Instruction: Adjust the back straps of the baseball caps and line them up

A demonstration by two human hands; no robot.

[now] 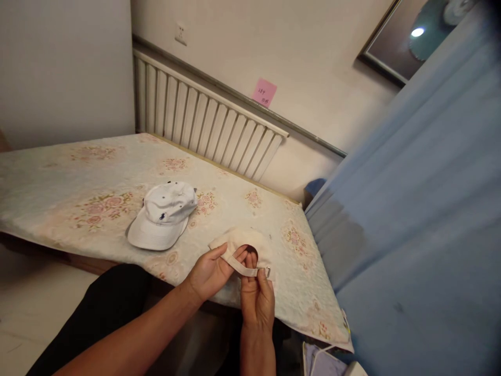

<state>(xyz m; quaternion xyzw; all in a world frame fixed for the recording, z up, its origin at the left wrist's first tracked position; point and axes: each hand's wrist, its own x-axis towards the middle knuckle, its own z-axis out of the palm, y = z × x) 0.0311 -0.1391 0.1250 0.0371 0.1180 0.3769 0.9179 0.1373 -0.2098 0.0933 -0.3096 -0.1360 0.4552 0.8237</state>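
Observation:
A beige cap (pixel 245 243) lies near the front edge of the table (pixel 78 177), its back opening turned towards me. My left hand (pixel 211 271) pinches the left part of the cap's back strap (pixel 242 267). My right hand (pixel 256 297) pinches the same strap close to its metal buckle (pixel 268 272). A white cap (pixel 164 214) with a small dark logo rests on the table to the left, apart from both hands.
The table carries a pale floral cloth. A white radiator (pixel 207 120) runs along the wall behind, with a pink sticky note (pixel 264 92) above it. A blue curtain (pixel 422 209) fills the right side. My dark-clothed leg (pixel 105 308) shows below the table edge.

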